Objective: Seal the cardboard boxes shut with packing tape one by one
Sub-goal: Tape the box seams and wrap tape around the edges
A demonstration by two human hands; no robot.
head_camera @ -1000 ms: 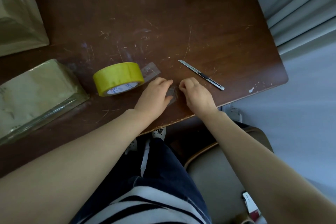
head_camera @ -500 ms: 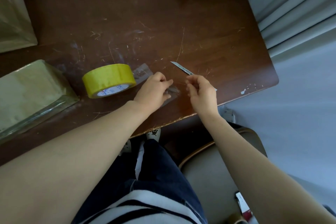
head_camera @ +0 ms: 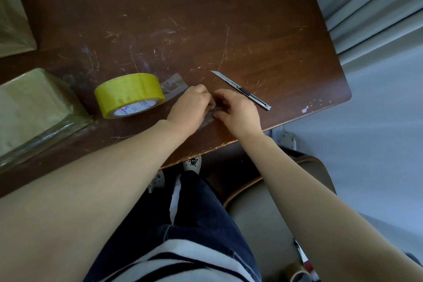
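A person's left hand (head_camera: pixel 190 107) and right hand (head_camera: pixel 238 110) meet near the front edge of a scratched brown table (head_camera: pixel 274 30). Both have curled fingers and pinch a clear strip of tape (head_camera: pixel 172 87) that lies flat and runs back to the yellow tape roll (head_camera: pixel 129 95) just to the left. A utility knife (head_camera: pixel 240 90) lies just beyond the right hand. A cardboard box (head_camera: pixel 34 107) sits at the table's left, near the roll.
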